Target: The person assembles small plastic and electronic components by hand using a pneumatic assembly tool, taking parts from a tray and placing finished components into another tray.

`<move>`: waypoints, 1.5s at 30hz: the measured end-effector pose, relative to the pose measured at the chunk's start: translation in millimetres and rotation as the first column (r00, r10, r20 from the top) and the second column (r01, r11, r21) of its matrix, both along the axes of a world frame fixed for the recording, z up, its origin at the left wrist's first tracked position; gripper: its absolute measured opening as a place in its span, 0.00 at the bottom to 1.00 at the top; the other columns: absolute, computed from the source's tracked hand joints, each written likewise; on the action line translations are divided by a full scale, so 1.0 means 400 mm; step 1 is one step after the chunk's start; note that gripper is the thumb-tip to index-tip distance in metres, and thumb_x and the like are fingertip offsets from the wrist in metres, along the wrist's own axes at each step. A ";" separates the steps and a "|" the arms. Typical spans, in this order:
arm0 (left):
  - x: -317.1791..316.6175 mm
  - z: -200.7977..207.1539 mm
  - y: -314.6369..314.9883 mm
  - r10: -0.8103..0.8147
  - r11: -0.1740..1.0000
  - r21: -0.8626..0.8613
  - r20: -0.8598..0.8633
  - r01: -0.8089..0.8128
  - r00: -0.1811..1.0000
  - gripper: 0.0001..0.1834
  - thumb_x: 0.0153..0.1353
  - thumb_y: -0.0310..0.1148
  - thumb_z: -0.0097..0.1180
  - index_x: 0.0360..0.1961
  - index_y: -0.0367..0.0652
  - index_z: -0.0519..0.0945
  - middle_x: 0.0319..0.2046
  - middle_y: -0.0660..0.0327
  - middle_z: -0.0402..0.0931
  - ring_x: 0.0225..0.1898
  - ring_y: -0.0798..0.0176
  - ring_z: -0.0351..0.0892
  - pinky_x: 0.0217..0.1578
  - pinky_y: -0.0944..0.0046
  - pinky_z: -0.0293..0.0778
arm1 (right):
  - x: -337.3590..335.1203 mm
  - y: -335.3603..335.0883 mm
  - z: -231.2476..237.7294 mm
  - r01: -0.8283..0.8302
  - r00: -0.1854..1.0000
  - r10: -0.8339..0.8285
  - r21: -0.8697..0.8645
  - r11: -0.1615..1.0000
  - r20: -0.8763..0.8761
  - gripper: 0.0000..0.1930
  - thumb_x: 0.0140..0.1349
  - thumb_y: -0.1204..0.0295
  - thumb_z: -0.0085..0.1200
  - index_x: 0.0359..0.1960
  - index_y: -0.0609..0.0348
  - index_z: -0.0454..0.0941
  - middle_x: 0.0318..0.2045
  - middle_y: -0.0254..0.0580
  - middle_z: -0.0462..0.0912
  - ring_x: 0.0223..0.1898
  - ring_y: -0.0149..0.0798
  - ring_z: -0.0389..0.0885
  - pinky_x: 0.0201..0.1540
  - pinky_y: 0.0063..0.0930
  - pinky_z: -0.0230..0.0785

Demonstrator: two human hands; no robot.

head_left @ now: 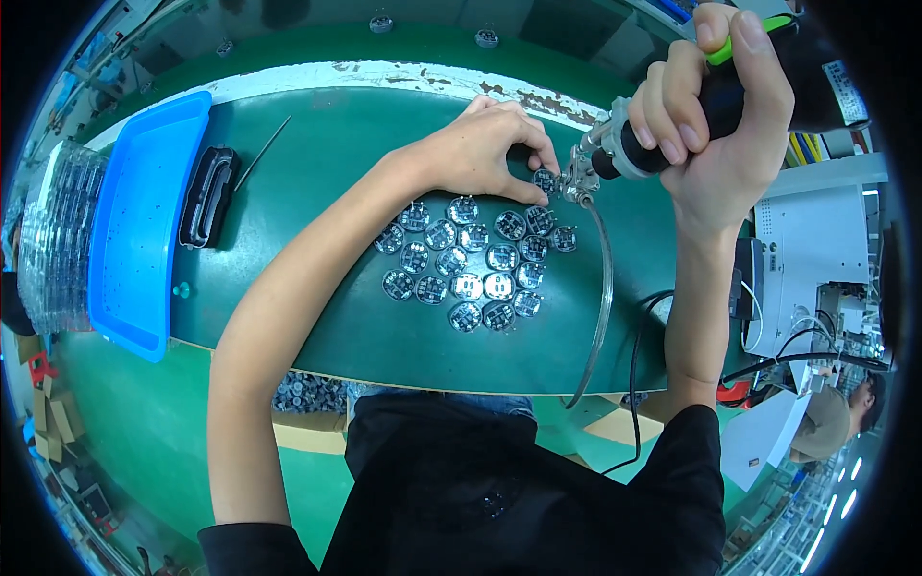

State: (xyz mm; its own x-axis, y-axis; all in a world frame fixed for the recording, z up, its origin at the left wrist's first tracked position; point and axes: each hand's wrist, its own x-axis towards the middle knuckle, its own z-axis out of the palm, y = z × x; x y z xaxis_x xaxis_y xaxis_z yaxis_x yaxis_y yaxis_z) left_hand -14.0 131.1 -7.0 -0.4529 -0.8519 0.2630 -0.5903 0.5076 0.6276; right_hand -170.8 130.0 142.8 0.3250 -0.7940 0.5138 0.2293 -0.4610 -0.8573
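My left hand (488, 152) pinches a small round electronic part (545, 180) between thumb and fingers, low over the green table. In my right hand (715, 134) is a black powered screwdriver (807, 77) with a bright green lever under the thumb. Its metal nose (579, 178) points left and sits right at the pinched part; whether it touches cannot be made out. A clear hose (603, 288) hangs from the nose. Several more round parts (451, 261), dark-rimmed with components showing, lie grouped just in front of my left hand. Two of them look paler on top.
On the left stand a blue tray (134, 221), stacked clear plastic trays (60, 240), a black holder (208, 197) and a thin metal rod (262, 154). White equipment (812, 230) and a black cable (636, 384) are on the right. A bin of small parts (309, 394) shows below the table edge.
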 end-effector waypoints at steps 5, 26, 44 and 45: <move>-0.002 0.001 -0.002 0.002 1.000 0.000 0.006 -0.002 1.000 0.19 0.52 0.44 0.74 0.40 0.46 0.85 0.35 0.68 0.76 0.51 0.61 0.73 0.63 0.55 0.57 | -0.002 -0.002 0.001 0.005 1.000 -0.005 0.021 1.000 -0.006 0.20 0.77 0.51 0.41 0.33 0.53 0.64 0.07 0.29 0.56 0.06 0.27 0.52 0.11 0.22 0.54; 0.136 0.029 -0.039 0.113 0.988 0.132 -0.246 -0.083 0.963 0.22 0.53 0.41 0.76 0.45 0.43 0.84 0.36 0.62 0.81 0.44 0.60 0.79 0.51 0.62 0.75 | -0.144 -0.046 0.058 -0.366 0.924 0.376 -0.128 0.922 0.071 0.17 0.79 0.57 0.33 0.41 0.57 0.67 0.11 0.28 0.58 0.11 0.24 0.56 0.19 0.22 0.57; 0.132 0.006 -0.147 0.363 0.914 -0.150 -0.113 -0.377 0.925 0.21 0.53 0.42 0.73 0.44 0.41 0.87 0.36 0.56 0.85 0.41 0.55 0.83 0.48 0.56 0.78 | -0.108 -0.064 0.047 -0.212 0.973 0.220 -0.112 0.971 0.066 0.17 0.77 0.57 0.38 0.38 0.58 0.67 0.10 0.29 0.58 0.10 0.24 0.56 0.18 0.22 0.56; 0.093 0.004 -0.123 0.237 0.948 -0.208 -0.042 -0.240 0.971 0.18 0.56 0.40 0.71 0.44 0.40 0.86 0.39 0.55 0.84 0.46 0.55 0.82 0.50 0.56 0.78 | -0.118 -0.073 0.040 -0.236 0.968 0.244 -0.115 0.965 0.055 0.17 0.78 0.56 0.35 0.39 0.57 0.67 0.11 0.28 0.57 0.10 0.24 0.56 0.18 0.22 0.55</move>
